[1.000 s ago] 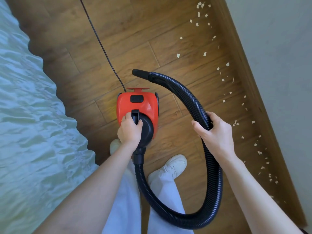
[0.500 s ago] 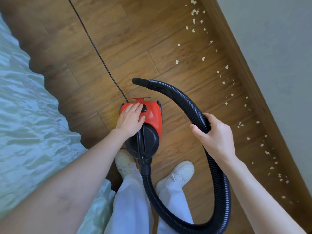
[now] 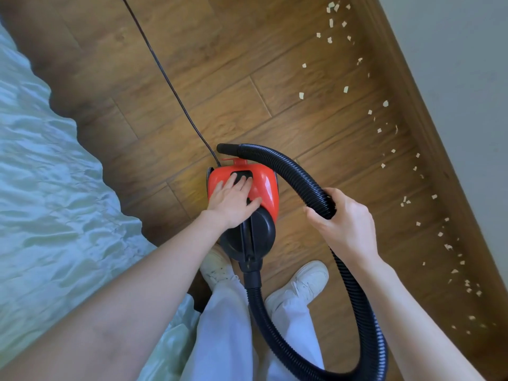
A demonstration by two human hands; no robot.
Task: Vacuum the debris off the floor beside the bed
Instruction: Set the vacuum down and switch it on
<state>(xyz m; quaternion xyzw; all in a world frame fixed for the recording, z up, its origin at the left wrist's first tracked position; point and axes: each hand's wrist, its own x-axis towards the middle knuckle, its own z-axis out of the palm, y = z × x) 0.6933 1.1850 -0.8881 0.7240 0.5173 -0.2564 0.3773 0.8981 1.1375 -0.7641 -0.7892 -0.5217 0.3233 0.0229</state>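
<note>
A red and black canister vacuum (image 3: 264,185) sits on the wooden floor (image 3: 247,64) in front of my feet. My left hand (image 3: 233,199) lies flat on its red top, straight fingers touching the black button (image 3: 243,176). My right hand (image 3: 343,224) grips the black ribbed hose (image 3: 288,169), which loops from the vacuum's near end round to the right. The hose's nozzle end (image 3: 226,148) points left just beyond the vacuum. Several pale paper scraps (image 3: 384,133) lie scattered along the floor by the right wall.
The bed with pale green bedding (image 3: 55,202) fills the left side. A black power cord (image 3: 170,86) runs from the vacuum away up the floor. A wooden skirting board (image 3: 428,127) and grey wall (image 3: 467,64) bound the right. My white shoes (image 3: 299,287) stand behind the vacuum.
My left hand let go of the vacuum's black handle and moved forward onto the red top, fingers now on the button. My right hand kept its grip on the hose.
</note>
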